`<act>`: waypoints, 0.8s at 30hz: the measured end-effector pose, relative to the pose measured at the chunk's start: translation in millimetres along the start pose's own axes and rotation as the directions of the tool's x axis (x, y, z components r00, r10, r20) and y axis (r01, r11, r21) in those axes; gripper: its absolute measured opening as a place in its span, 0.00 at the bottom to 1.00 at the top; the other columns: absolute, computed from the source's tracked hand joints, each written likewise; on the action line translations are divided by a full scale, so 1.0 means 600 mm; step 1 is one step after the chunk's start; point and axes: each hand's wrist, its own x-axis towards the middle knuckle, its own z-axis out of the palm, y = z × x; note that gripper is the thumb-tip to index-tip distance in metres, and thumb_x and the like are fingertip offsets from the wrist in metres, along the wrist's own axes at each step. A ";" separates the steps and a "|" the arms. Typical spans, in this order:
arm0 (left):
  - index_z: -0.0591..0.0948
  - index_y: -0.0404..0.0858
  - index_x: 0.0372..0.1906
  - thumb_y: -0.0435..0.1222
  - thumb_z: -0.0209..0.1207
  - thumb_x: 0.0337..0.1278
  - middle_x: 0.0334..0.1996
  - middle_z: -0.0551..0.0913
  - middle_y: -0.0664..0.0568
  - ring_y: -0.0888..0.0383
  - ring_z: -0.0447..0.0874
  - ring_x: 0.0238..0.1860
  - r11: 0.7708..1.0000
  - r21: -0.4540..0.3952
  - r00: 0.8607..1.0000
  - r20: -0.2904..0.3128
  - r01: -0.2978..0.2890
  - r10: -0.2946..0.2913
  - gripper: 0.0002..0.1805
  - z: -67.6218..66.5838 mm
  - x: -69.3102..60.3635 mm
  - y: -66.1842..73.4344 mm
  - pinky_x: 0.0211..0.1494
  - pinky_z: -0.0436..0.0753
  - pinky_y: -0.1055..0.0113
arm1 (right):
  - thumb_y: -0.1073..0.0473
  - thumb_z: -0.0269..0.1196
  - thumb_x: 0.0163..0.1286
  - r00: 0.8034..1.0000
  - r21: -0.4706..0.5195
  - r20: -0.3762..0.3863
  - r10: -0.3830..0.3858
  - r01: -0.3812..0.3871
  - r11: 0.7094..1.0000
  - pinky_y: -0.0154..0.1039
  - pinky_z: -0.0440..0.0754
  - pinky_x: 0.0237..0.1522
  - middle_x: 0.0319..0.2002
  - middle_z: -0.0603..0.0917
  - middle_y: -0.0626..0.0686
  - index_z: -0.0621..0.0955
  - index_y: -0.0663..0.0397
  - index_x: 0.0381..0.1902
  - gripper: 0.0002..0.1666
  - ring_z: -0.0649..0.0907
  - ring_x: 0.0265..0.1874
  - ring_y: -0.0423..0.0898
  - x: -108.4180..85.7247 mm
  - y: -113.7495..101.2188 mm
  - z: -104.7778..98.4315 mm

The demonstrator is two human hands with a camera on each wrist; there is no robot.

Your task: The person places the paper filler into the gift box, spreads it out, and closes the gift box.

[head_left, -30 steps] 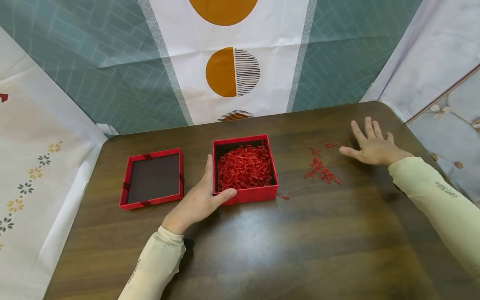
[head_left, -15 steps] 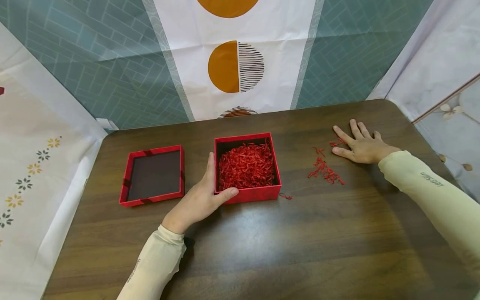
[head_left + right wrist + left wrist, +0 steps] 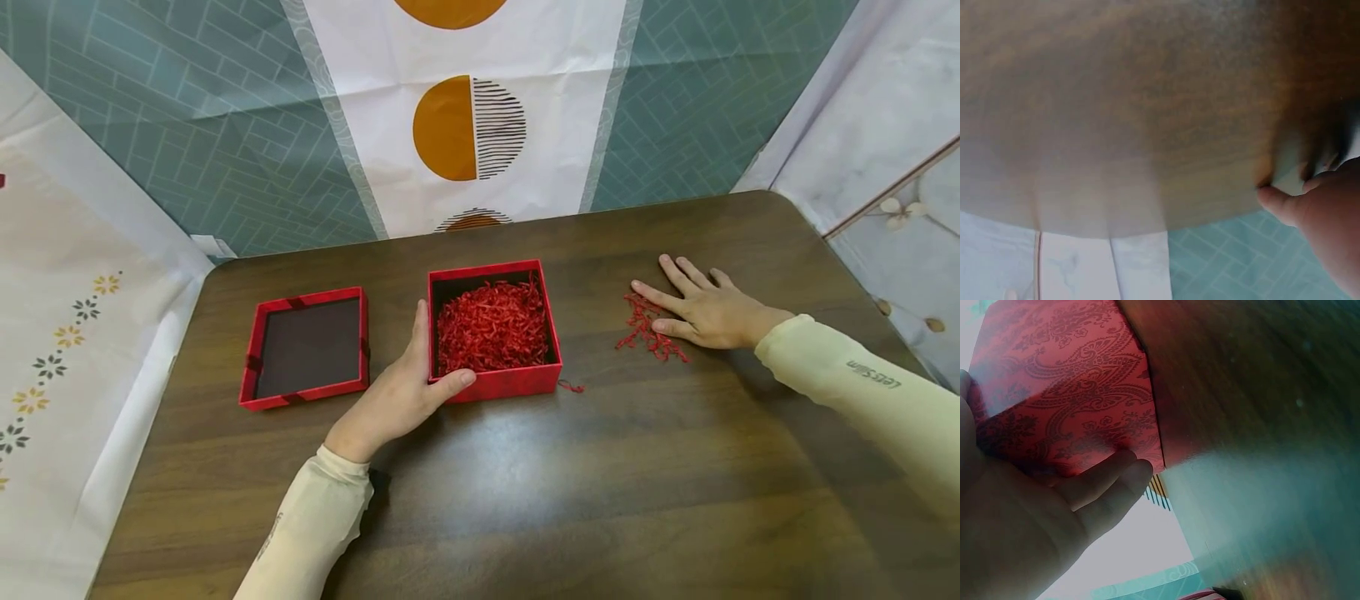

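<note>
Red paper shreds [image 3: 495,325] fill an open red box [image 3: 510,383] with a dark inside. My left hand [image 3: 393,404] rests at the box's near left corner, thumb along the front wall and nearly straight fingers along the left side. In the left wrist view, two fingers of my left hand [image 3: 1054,512] lie against the patterned red side [image 3: 1072,381]. To the right, my right hand [image 3: 708,312] spreads its fingers low over the table, thumb and index fingertip at loose red shreds [image 3: 643,327]. Part of the right hand [image 3: 1319,203] shows in the right wrist view.
A shallow red lid [image 3: 360,342] with a dark inside lies on the brown table [image 3: 480,517], left of the box. One stray shred [image 3: 572,387] lies by the box's near right corner. Patterned cloths [image 3: 225,125] hang behind and beside the table.
My right hand has come down and moved left and nearer, drawing in the farther shreds beside the larger cluster. My left hand has kept its place at the box.
</note>
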 end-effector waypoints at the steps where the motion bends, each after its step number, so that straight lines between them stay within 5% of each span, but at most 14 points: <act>1: 0.21 0.52 0.78 0.66 0.56 0.63 0.80 0.31 0.53 0.43 0.60 0.74 1.000 0.002 1.000 -0.002 0.000 0.000 0.63 0.000 0.000 -0.001 0.68 0.68 0.47 | 0.33 0.48 0.79 1.000 -0.002 -0.005 -0.005 0.005 1.000 0.76 0.44 0.64 0.80 0.34 0.65 0.46 0.32 0.83 0.43 0.40 0.77 0.66 -0.001 -0.001 -0.002; 14: 0.23 0.50 0.79 0.67 0.55 0.63 0.80 0.31 0.55 0.44 0.58 0.75 1.000 0.011 1.000 -0.006 -0.002 0.002 0.62 0.002 0.002 -0.001 0.69 0.67 0.48 | 0.30 0.33 0.80 0.980 0.163 0.019 0.199 -0.200 0.966 0.80 0.38 0.60 0.75 0.26 0.72 0.36 0.41 0.82 0.44 0.33 0.73 0.73 0.018 0.046 -0.017; 24: 0.22 0.52 0.78 0.67 0.54 0.63 0.81 0.31 0.54 0.42 0.65 0.71 1.000 0.013 1.000 0.004 0.003 -0.003 0.62 0.000 0.001 -0.004 0.66 0.70 0.47 | 0.28 0.28 0.78 0.977 0.124 0.020 0.213 -0.214 0.969 0.79 0.34 0.61 0.76 0.24 0.71 0.33 0.41 0.82 0.45 0.32 0.74 0.72 0.062 0.012 -0.019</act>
